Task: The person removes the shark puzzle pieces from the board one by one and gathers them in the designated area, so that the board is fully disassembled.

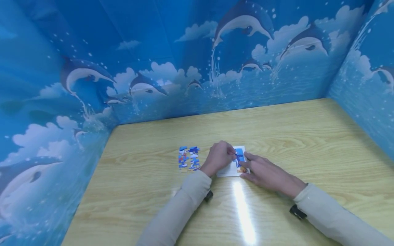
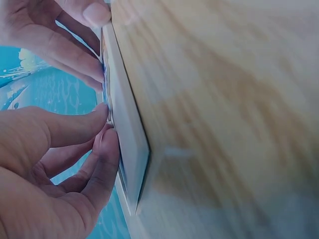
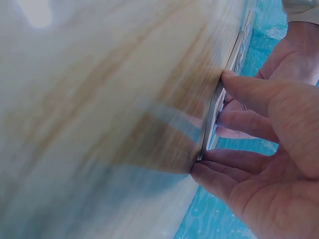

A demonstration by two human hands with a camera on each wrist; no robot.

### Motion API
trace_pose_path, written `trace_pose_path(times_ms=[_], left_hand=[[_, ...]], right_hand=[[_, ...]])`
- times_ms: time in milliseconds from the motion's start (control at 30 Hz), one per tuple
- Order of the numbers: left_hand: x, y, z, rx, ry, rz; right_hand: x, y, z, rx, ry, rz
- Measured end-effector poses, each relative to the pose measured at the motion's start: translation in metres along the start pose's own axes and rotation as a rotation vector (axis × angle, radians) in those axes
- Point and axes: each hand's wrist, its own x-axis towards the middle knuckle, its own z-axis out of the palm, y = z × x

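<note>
A white puzzle board (image 1: pixel 227 170) lies on the table, with part of a blue sea picture (image 1: pixel 239 153) set along its right side. Over the board, my left hand (image 1: pixel 219 156) pinches a small puzzle piece between thumb and fingertips; the fingers mostly hide the piece. In the left wrist view, the left fingertips (image 2: pixel 108 142) are right at the board's surface. My right hand (image 1: pixel 264 169) lies at the board's right side with fairly straight fingers. Its thumb touches the board's edge in the right wrist view, and another finger reaches over the picture.
Left of the board, several loose puzzle pieces (image 1: pixel 183 159) lie in two columns on the wood-grain table (image 1: pixel 144 191). A blue dolphin-print curtain (image 1: pixel 172 82) stands along the table's back and sides. Bright light reflects off the tabletop in front of the board.
</note>
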Motion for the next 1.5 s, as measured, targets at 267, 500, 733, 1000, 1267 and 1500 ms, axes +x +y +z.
trace_pose_path(times_ms=[267,500,733,1000,1267,1500], left_hand=[[0.000,0.003,0.003,0.040,0.010,-0.012],[-0.001,0.005,0.004,0.053,0.039,0.006],[-0.001,0.005,0.005,0.033,0.061,0.007],[-0.001,0.004,0.003,-0.012,0.089,0.012],[-0.004,0.000,-0.009,-0.032,0.092,-0.027],[-0.008,-0.013,-0.020,-0.060,0.129,-0.032]], right_hand=[[-0.001,-0.001,0.001,0.005,-0.004,0.010],[-0.001,0.000,0.002,-0.001,-0.001,0.002],[-0.001,0.001,0.001,0.015,-0.008,0.009],[0.000,0.000,0.000,0.013,-0.028,0.042],[-0.001,0.000,0.000,0.004,-0.042,0.066],[-0.002,0.000,0.001,0.004,-0.042,0.081]])
